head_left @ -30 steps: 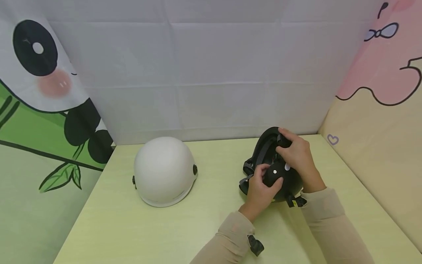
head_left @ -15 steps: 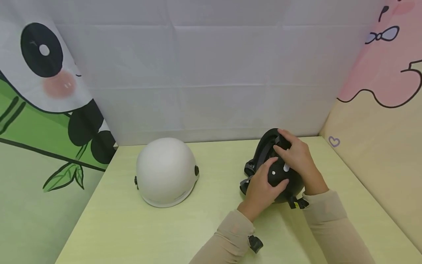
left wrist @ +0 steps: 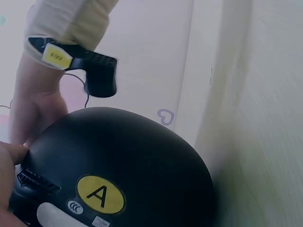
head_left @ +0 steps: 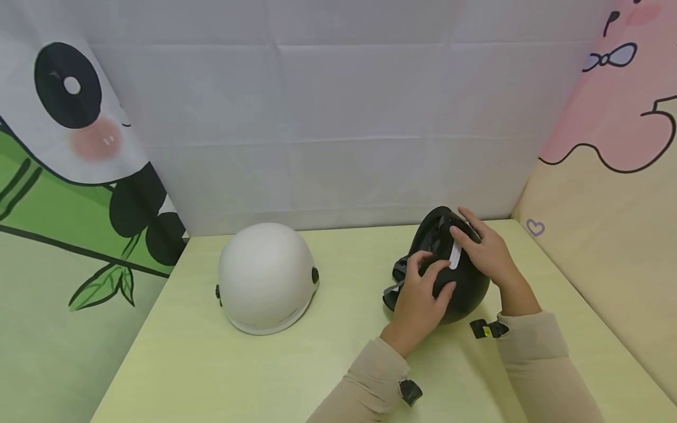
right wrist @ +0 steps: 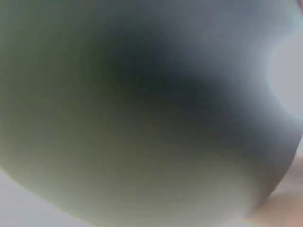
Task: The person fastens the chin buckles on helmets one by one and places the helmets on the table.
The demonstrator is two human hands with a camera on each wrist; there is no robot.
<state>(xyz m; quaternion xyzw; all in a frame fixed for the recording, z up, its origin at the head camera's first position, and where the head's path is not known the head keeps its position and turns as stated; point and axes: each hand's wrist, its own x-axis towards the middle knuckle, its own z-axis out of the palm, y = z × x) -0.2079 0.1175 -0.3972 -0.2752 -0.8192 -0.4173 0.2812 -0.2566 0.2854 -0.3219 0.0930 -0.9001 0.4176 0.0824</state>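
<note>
A black helmet (head_left: 465,294) lies tipped on the table at the right in the head view, its padded opening turned to the left and up. My left hand (head_left: 418,299) holds its near side with curled fingers at the rim. My right hand (head_left: 489,252) grips the upper right rim, thumb by a white stripe (head_left: 455,256). In the left wrist view the shell fills the lower part, with a yellow "A" sticker (left wrist: 100,194) and small labels. Dark, blurred shell (right wrist: 156,94) fills most of the right wrist view.
A white helmet (head_left: 267,279) stands dome up on the pale yellow table (head_left: 254,376), to the left of the black one. A white cloth wall (head_left: 344,117) rises behind, with printed cartoon panels at both sides. Black camera straps show on both wrists.
The black helmet has turned a little, so the white stripe shows more. My left fingers now cover its round side fitting. My right hand has shifted to the right along the shell.
</note>
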